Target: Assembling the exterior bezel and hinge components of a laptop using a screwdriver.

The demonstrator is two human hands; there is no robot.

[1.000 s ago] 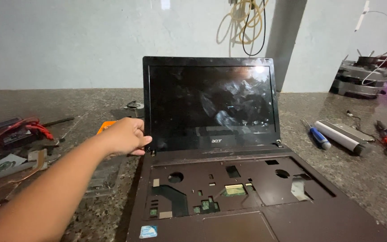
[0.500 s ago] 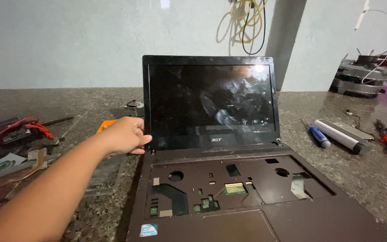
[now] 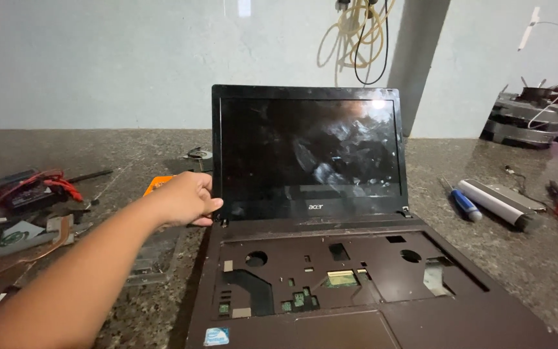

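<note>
Your left hand (image 3: 185,199) reached out from the near left across the dark stone counter (image 3: 130,304) and rested at the lower left corner of the laptop (image 3: 318,258), beside the left hinge. Its fingers were curled loosely, tips against the edge of the screen bezel; whether they actually gripped the bezel or only touched it could not be told from this angle. Your right hand was out of sight.

The laptop stood open in the middle of the counter, its black screen (image 3: 308,152) upright and dark, with smudges and reflections on it. Its brown base had the keyboard removed, so you looked into an open tray with cut-outs and small green circuit parts.

Just behind your hand lay an orange flat tool (image 3: 157,185). Farther left sat a bundle of red wires (image 3: 33,187) on a dark part, with loose boards near it. To the right of the laptop lay a blue-handled screwdriver (image 3: 463,201) and, just beside it, a long grey-and-white bar (image 3: 497,203). Pale cables (image 3: 350,39) hung on the far wall.
</note>
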